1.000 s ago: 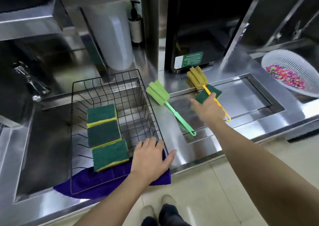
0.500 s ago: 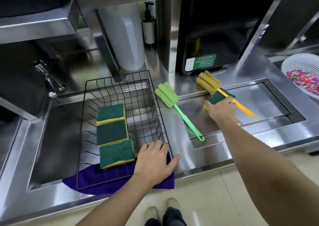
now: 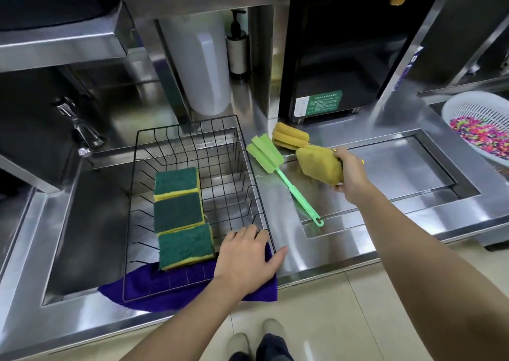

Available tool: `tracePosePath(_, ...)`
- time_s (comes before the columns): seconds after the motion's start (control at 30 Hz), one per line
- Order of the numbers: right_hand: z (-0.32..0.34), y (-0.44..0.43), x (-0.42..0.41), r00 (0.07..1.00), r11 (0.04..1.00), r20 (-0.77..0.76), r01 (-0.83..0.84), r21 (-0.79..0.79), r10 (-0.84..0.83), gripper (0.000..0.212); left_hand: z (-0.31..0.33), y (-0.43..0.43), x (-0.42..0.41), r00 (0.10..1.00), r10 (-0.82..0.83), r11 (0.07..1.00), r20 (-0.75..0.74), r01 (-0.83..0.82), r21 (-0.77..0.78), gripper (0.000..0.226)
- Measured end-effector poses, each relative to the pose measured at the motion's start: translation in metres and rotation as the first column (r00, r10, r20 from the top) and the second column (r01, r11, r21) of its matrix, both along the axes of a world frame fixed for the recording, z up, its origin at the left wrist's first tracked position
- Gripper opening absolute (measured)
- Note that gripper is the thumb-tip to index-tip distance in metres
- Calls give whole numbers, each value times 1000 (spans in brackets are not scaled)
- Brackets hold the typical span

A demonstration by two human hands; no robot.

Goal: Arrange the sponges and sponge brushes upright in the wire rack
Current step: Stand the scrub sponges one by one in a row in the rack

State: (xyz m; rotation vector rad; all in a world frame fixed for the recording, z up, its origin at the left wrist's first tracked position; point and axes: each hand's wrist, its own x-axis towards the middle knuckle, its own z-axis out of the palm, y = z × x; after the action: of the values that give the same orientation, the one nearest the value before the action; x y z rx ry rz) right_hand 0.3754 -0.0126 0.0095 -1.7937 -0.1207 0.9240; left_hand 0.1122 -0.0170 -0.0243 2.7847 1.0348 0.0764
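A black wire rack (image 3: 249, 167) sits over the left sink on a purple cloth (image 3: 154, 291). Three green-and-yellow sponges (image 3: 177, 212) stand in a row inside it. My left hand (image 3: 246, 260) rests flat on the rack's near right corner, holding nothing. My right hand (image 3: 351, 177) grips a fourth sponge (image 3: 319, 166), lifted off the counter with its yellow side facing me. A green sponge brush (image 3: 265, 154) lies on the counter between rack and right hand. The yellow sponge brush (image 3: 289, 138) lies behind it, its handle mostly hidden by the held sponge.
A white colander (image 3: 462, 107) with colourful bits stands at the far right. A black appliance (image 3: 330, 57), a pump bottle (image 3: 238, 49) and a white cylinder (image 3: 201, 65) line the back. A recessed steel basin (image 3: 399, 173) lies under my right hand. A tap (image 3: 77, 129) is at the left.
My right hand has closed on the sponge by the yellow brush and lifted it, turning its yellow side toward me. The left hand stays on the rack corner.
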Motion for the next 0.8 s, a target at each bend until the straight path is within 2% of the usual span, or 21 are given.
tracePosePath(0.07, 2, 1, -4, 999, 998, -43, -30, 62, 33, 15, 1, 0, 0, 1000, 2, 1000, 5, -2, 0, 61)
tracePosePath(0.17, 7, 9, -12, 985, 962, -128, -80, 263, 117, 10, 4, 0, 0, 1000, -1, 1000, 23, 1, 6, 63)
tracePosePath(0.23, 14, 19, -20, 971, 917, -129, -138, 374, 199, 3, 6, 0, -1, 999, 0, 1000, 44, 0, 15, 62)
tracePosePath(0.27, 17, 24, -24, 962, 894, -112, -184, 409, 249, 5, 8, 0, -2, 998, 3, 1000, 63, -4, 17, 60)
tracePosePath(0.33, 21, 37, -33, 944, 863, -69, -264, 431, 324, 26, 10, 1, -5, 996, 8, 1000, 94, -11, 29, 58)
tracePosePath(0.4, 23, 51, -43, 928, 850, -28, -329, 411, 373, 47, 11, 3, -12, 992, 34, 998, 125, -40, 44, 56)
tracePosePath(0.47, 23, 67, -56, 890, 832, 57, -445, 331, 452, 58, 11, 7, -21, 986, 87, 995, 144, -94, 44, 55)
tracePosePath(0.6, 20, 98, -88, 764, 781, 359, -610, 134, 536, 54, 11, 16, -43, 971, 170, 980, 170, -184, 70, 55)
tracePosePath(0.7, 17, 123, -111, 670, 732, 423, -681, 24, 610, 63, 9, 23, -62, 970, 189, 970, 156, -209, 126, 53)
tracePosePath(0.8, 12, 144, -127, 609, 704, 485, -709, -22, 628, 59, 8, 26, -78, 968, 203, 964, 146, -224, 141, 53)
